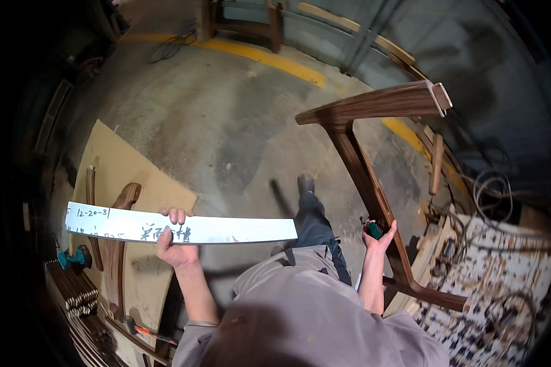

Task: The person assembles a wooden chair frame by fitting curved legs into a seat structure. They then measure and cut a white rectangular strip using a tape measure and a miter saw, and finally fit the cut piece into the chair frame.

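Observation:
My left hand (180, 252) is wrapped around the middle of a long, slightly curved white template strip (251, 230), fingers over its far edge and thumb on the face. Dark handwriting marks this face. On the right, my right hand (378, 242) closes on the upright post of a dark brown wooden chair-side frame (356, 153). The frame has a wide top rail with a pale tenon at its end and a shorter bottom rail. A small dark green object (374, 230) shows between the fingers of this hand; its kind cannot be made out.
At left, a tan board (104, 159) carries curved wooden parts (117, 263) and a hammer (142, 331). A teal power drill (74, 257) lies near stacked wooden pieces (73, 287). Coiled hoses (493, 191) and a speckled surface (490, 275) are at right; a cable (172, 46) lies far off.

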`<state>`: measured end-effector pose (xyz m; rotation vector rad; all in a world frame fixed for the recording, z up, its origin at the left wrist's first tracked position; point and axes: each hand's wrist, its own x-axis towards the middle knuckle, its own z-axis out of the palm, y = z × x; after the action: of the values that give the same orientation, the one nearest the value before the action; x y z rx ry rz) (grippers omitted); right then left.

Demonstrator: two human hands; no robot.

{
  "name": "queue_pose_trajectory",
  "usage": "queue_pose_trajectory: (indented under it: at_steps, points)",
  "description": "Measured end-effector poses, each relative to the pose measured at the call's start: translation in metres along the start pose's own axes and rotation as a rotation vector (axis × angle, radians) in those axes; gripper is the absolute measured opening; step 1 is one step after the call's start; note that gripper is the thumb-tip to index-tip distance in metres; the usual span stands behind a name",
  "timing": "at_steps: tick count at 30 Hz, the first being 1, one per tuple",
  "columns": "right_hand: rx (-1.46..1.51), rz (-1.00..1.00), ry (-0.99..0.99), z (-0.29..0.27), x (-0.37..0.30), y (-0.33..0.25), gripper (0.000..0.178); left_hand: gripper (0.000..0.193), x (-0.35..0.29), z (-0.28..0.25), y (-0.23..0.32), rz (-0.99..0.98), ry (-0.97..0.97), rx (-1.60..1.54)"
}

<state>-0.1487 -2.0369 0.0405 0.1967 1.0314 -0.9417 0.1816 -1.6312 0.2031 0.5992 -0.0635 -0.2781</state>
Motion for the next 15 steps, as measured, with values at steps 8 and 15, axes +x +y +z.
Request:
queue_pose_trajectory:
  at_steps: [8,15]
  points:
    - [-0.057,0.047,0.058,0.211,0.131,0.066,0.055,0.038,0.173,0.057,-0.029,0.183,0.176,0.019]
    - [-0.088,0.140,-0.052,0.401,0.220,0.164,0.052,0.037,0.339,0.058,-0.047,0.227,0.243,0.048]
